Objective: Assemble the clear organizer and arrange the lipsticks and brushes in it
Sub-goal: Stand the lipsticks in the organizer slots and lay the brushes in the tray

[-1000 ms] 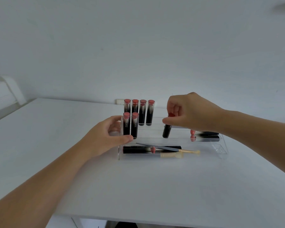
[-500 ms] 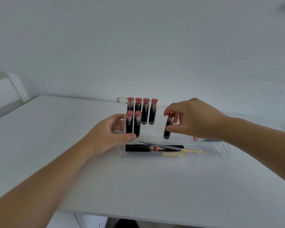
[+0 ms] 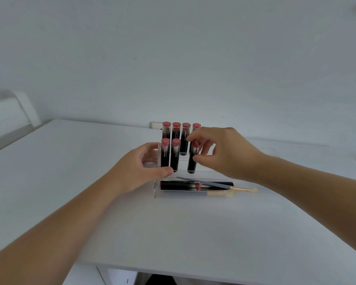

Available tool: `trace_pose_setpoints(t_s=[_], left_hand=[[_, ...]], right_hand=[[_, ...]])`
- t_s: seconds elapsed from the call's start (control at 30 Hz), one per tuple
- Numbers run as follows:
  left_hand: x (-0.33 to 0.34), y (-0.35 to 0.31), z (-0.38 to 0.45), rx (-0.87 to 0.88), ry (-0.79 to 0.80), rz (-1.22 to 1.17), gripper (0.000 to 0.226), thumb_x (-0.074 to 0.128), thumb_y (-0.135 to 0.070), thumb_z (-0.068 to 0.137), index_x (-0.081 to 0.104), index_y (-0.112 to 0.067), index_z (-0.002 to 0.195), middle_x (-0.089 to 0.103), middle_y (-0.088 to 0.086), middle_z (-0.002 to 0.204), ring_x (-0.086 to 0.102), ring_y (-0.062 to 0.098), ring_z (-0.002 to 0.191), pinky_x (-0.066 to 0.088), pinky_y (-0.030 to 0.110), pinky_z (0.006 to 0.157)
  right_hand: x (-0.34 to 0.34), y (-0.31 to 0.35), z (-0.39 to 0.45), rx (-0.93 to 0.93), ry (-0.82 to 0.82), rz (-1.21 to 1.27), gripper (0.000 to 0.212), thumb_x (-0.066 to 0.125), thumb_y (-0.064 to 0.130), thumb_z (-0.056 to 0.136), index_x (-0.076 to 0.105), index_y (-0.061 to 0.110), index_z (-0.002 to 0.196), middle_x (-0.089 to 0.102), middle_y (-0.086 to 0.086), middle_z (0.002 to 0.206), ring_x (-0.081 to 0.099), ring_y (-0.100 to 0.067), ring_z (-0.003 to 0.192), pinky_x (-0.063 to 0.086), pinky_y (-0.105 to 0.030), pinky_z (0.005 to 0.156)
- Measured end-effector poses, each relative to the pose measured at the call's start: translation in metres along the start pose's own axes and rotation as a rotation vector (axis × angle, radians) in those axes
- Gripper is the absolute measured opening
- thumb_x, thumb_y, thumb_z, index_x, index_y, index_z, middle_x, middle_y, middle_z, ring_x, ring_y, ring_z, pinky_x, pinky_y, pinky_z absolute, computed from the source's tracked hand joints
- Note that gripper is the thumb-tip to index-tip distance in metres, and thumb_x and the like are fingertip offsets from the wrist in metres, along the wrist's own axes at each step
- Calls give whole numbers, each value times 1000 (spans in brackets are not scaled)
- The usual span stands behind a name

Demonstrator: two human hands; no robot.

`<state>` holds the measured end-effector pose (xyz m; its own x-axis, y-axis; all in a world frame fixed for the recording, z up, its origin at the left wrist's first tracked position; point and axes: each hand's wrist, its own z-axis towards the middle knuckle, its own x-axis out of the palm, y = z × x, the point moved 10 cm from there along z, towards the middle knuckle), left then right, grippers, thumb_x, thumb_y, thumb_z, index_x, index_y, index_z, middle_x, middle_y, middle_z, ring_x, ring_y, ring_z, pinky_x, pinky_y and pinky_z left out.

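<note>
A clear stepped organizer (image 3: 156, 192) stands on the white table. Four red-capped black lipsticks (image 3: 176, 130) stand upright in its back row and two more (image 3: 165, 157) in the middle row. My right hand (image 3: 222, 155) pinches a third lipstick (image 3: 191, 166) near its cap; it stands in the middle row just right of the pair. My left hand (image 3: 136, 167) grips the organizer's left end, thumb in front and fingers behind. In the front tray lie a lipstick (image 3: 179, 185), a grey-handled brush (image 3: 206, 183) and a cream-tipped brush (image 3: 246, 189). My right arm hides the organizer's right part.
A white wall socket (image 3: 155, 124) sits behind the organizer. A flat clear piece (image 3: 273, 152) lies on the table at the back right. White furniture (image 3: 8, 116) stands at the far left. The table's front edge (image 3: 173, 271) runs close to me.
My right hand has carried the held lipstick leftward along the middle row, from tilted to upright, close to the standing pair. My left hand has kept its grip on the organizer.
</note>
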<state>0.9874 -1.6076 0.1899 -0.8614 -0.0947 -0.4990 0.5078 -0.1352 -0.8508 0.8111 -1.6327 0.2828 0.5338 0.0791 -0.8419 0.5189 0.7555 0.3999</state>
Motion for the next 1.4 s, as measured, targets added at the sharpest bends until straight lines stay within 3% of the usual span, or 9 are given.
trace_pose_setpoints(t_s=[0.4,0.47,0.6,0.8,1.03,1.4], left_hand=[[0,1,1,10,-4,-4,65,81,-61,61,59,-50,122,72,-28,115,64,-9,111,45,20,96],[0,1,1,11,-4,-5,64,81,-61,62,59,-51,121,71,-29,116,64,-9,111,45,20,95],[0,1,1,6,-4,-1,64,80,-61,61,58,-53,120,71,-31,116,64,-11,111,44,19,94],[0,0,1,12,0,1,61,80,-60,63,58,-53,119,71,-31,115,64,-11,109,44,16,90],[0,0,1,11,-3,9,63,80,-61,62,58,-52,120,71,-29,116,64,-9,112,45,22,98],[-1,0,2,8,-4,20,66,79,-63,61,58,-51,122,71,-28,117,63,-10,113,45,19,96]], right_hand=[[6,9,3,-12,-59,5,31,72,14,83,70,30,110,65,15,77,56,10,69,40,-5,66],[7,8,4,0,-56,-11,32,71,17,84,69,32,112,65,13,77,58,6,69,43,-10,65],[11,5,7,35,-36,-33,33,68,22,84,67,37,114,68,10,80,66,-11,77,55,-36,72],[11,3,7,56,-58,-24,33,68,21,84,67,35,114,69,10,79,68,-14,76,56,-39,73],[11,9,6,34,-72,-43,34,68,21,85,67,33,116,70,12,80,69,-18,77,57,-40,75],[13,6,3,54,-54,-34,51,69,23,83,53,40,128,71,10,85,70,-17,77,58,-41,75]])
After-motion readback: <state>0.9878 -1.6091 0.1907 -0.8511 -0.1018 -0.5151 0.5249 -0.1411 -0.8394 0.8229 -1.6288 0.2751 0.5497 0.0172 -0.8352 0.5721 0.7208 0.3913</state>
